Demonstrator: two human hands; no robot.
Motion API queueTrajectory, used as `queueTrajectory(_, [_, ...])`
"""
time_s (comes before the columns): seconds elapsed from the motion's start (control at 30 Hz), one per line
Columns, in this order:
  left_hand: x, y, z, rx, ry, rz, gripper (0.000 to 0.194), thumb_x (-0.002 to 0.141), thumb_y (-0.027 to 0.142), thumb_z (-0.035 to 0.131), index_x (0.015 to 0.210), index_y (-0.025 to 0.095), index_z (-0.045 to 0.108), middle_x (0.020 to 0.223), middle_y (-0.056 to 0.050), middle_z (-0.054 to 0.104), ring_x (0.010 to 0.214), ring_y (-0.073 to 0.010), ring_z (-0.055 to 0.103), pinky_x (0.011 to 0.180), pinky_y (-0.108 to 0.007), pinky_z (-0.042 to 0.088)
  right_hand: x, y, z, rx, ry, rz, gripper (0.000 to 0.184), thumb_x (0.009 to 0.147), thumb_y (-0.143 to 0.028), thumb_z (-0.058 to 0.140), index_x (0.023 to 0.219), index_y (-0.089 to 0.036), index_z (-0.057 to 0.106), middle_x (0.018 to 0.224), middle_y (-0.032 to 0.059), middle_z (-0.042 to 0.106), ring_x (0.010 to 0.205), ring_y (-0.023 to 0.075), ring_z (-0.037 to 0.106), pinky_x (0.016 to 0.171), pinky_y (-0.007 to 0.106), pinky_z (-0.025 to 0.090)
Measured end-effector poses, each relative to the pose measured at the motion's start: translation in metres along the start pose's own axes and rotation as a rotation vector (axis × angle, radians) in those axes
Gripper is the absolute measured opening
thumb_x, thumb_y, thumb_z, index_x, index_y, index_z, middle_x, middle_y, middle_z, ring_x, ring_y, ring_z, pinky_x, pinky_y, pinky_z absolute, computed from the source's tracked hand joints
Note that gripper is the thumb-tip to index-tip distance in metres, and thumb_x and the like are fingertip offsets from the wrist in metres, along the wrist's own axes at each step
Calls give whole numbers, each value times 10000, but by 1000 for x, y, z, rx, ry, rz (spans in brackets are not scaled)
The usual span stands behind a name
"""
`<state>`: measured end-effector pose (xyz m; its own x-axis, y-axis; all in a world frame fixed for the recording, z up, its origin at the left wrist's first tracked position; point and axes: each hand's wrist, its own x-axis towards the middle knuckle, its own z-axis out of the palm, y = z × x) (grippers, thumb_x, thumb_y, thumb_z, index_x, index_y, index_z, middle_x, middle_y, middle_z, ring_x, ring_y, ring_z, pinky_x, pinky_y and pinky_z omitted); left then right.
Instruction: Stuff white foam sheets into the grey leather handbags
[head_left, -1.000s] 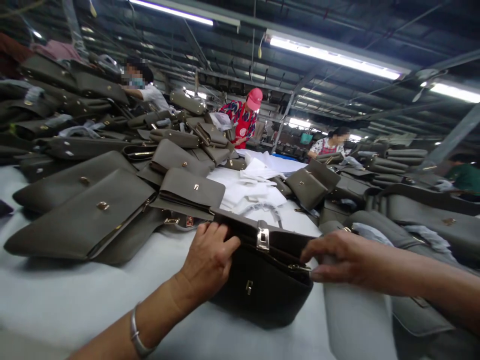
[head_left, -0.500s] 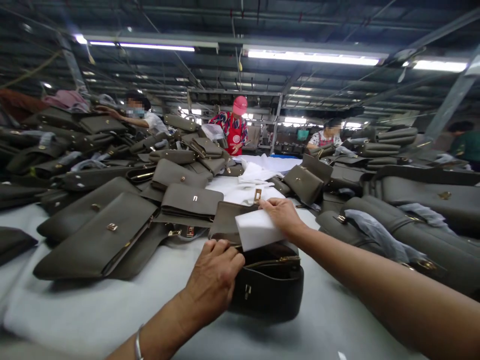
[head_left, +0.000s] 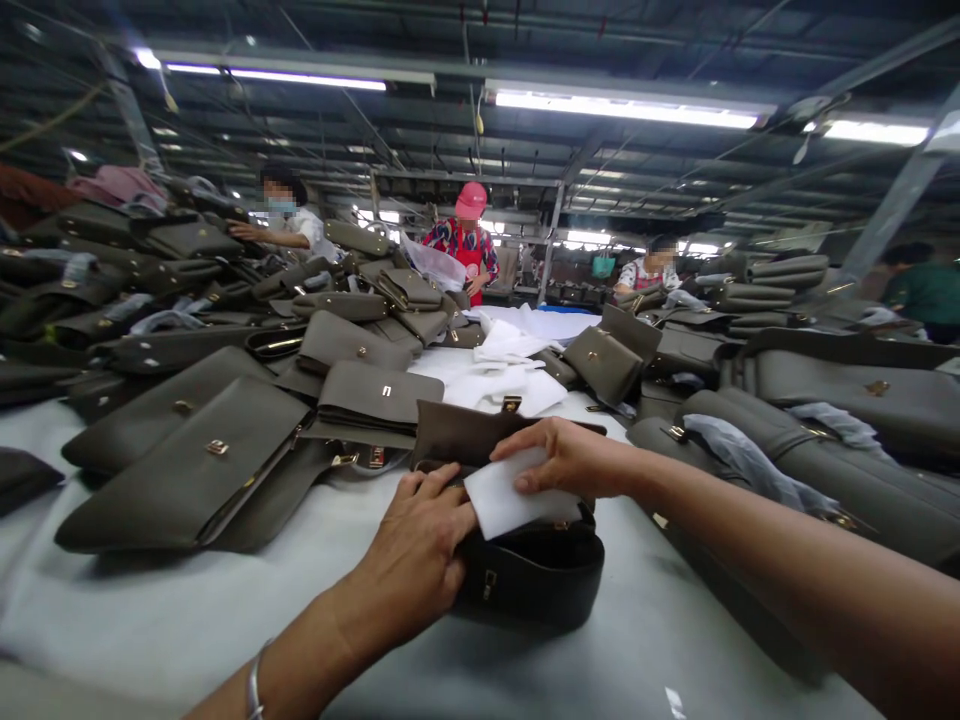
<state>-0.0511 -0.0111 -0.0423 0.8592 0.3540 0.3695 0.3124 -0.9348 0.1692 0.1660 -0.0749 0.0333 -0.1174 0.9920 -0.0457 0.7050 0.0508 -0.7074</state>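
"First, state the location of the dark bag [head_left: 536,590]."

"Directly ahead of the operator, on the white table covering [head_left: 360,640], with its mouth open. Its flap [head_left: 450,430] stands raised along the far side; the front rim curves toward the operator."

"What clearance surrounds it?"

"White covering shows on the near side and at the lower left. A flat bag [head_left: 165,480] bounds the left, larger bags [head_left: 855,395] the right, and loose white sheets [head_left: 499,385] lie beyond the flap."

"Position of the right hand [head_left: 566,460]?"

"Above the mouth. Thumb and fingers are clamped on a white piece [head_left: 499,510], held tilted over the opening."

"And the left hand [head_left: 424,530]?"

"At the left end of the opening, touching the bag, fingertips just beside the white piece. Finger ends are partly hidden; whether they grip cannot be told."

"Farther out?"

"A person in a red cap [head_left: 471,200] stands beyond the table."
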Motion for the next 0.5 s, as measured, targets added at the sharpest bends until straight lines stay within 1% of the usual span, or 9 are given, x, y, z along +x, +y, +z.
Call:
queueTrajectory(0.1, [-4, -5, -5, -17, -31, 11, 342, 655, 53, 476, 925, 239, 575, 1166, -3, 612, 1296, -286, 358, 1032, -490, 229, 9, -8, 1, -251, -33, -3, 439, 685, -138, 655, 1122, -178, 668, 1163, 37, 653, 1056, 225, 597, 938, 296, 451])
queueTrajectory(0.17, [-5, -7, -7, -3, -68, 10, 315, 653, 77, 495, 911, 238, 578, 1179, -5, 597, 1319, -303, 317, 1060, -513, 186, 9, -20, 10, -532, -40, -37, 433, 686, -112, 629, 1107, -206, 673, 1111, 51, 673, 1019, 240, 613, 899, 325, 472])
queueTrajectory(0.2, [-5, -8, -7, 7, -88, 3, 319, 648, 89, 508, 917, 242, 585, 1166, -13, 596, 1322, -313, 303, 1069, -525, 168, 8, -27, 16, -698, -55, -80, 389, 704, -108, 603, 1074, -198, 682, 1053, 72, 686, 974, 252, 628, 851, 343, 490])
queueTrajectory(0.27, [-5, -9, -8, 23, -117, -4, 366, 635, 103, 529, 960, 258, 597, 1147, -31, 589, 1324, -331, 276, 1073, -547, 156, 5, -37, 29, -981, -115, -223, 258, 764, -110, 530, 957, -161, 693, 928, 104, 689, 865, 264, 644, 728, 352, 506])
queueTrajectory(0.33, [-5, -8, -8, 28, -125, 3, 407, 631, 99, 533, 995, 270, 597, 1149, -41, 575, 1320, -333, 261, 1068, -557, 165, 4, -41, 41, -1127, -159, -376, 211, 816, -109, 464, 877, -139, 663, 878, 114, 671, 794, 255, 642, 635, 335, 493])
queueTrajectory(0.37, [-5, -7, -8, 27, -122, 5, 399, 632, 93, 531, 985, 268, 598, 1142, -44, 571, 1307, -329, 273, 1063, -557, 177, 6, -40, 44, -1163, -139, -409, 210, 835, -107, 440, 887, -139, 642, 878, 113, 666, 782, 250, 640, 612, 328, 486])
queueTrajectory(0.4, [-5, -7, -8, 25, -119, 8, 368, 637, 93, 532, 957, 260, 600, 1141, -47, 564, 1290, -326, 290, 1057, -555, 189, 8, -37, 46, -1185, -90, -402, 208, 847, -106, 428, 919, -139, 620, 880, 113, 663, 782, 248, 641, 601, 323, 482])
queueTrajectory(0.5, [-4, -6, -7, 6, -102, 9, 233, 659, 105, 554, 851, 231, 596, 1137, -55, 543, 1238, -311, 337, 1042, -540, 215, 20, -27, 47, -1191, 80, -231, 202, 859, -113, 427, 999, -121, 572, 869, 130, 666, 815, 248, 649, 622, 314, 481])
